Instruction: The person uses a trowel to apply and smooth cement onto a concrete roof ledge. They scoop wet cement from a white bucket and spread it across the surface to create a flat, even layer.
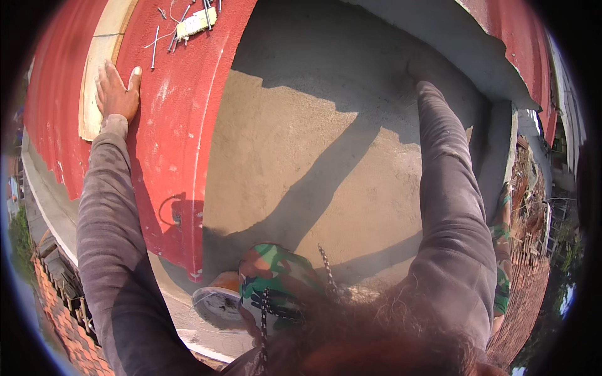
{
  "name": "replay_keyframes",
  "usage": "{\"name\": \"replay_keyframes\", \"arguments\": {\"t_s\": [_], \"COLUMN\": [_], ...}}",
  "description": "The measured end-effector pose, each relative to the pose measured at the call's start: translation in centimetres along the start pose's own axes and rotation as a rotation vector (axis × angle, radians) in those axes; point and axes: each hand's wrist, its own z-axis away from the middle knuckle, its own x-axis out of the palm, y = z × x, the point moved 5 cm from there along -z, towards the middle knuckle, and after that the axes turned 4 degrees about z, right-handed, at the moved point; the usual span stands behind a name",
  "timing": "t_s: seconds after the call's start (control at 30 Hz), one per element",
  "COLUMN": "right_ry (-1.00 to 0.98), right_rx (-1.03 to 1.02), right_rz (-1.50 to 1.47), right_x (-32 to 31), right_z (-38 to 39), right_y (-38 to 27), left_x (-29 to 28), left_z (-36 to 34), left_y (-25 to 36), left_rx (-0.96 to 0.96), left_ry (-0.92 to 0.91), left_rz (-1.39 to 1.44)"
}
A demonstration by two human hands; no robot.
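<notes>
My left hand (118,94) lies flat with its fingers spread on the lower end of a pale wooden board (111,34). The thumb reaches over onto a red corrugated roofing sheet (172,135), on which the board rests. My right arm stretches out over a grey cement surface (313,188). At its end my right hand (415,67) is in deep shadow beside a raised grey edge, and its fingers cannot be made out. Several loose nails (154,49) lie at the top of the red sheet, around a small yellowish block (195,24) with thin string.
Another red sheet (517,37) with a jagged grey edge overhangs at the upper right. My knee in camouflage trousers (276,272) is at the bottom, beside a pale round object (219,307). Tiled roofs (66,307) lie lower down on both sides.
</notes>
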Motion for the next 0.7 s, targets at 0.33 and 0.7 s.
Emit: {"name": "replay_keyframes", "arguments": {"t_s": [0.33, 0.7], "right_ry": [0.259, -0.051], "right_rx": [-0.057, -0.128], "right_rz": [0.028, -0.124], "right_x": [4.7, -1.2], "right_z": [9.6, -1.1], "right_y": [22.4, -12.1], "left_x": [1.4, 2.0], "left_z": [-0.3, -0.4], "left_y": [1.1, 0.9], "left_rx": [-0.073, -0.016], "left_ry": [-0.026, -0.003], "left_rz": [-0.012, 0.038]}}
